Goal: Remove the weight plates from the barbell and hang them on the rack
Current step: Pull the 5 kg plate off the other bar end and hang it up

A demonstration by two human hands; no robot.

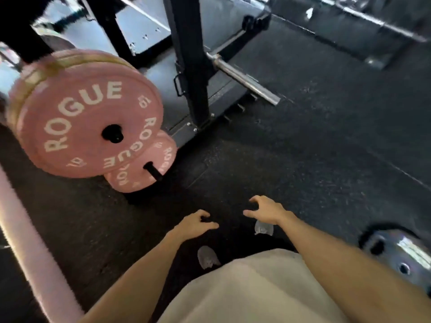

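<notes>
Our left hand (193,223) and right hand (264,209) hover open and empty, pink weight plates (86,117) racked up-left of them.

Your forearms are bare to the elbow, no sleeves, watch or bands in view. Left hand (193,223) and right hand (265,209) ungloved, no rings visible. You wear a cream top (245,287), dark trousers and grey shoes (207,257), blurred.
</notes>
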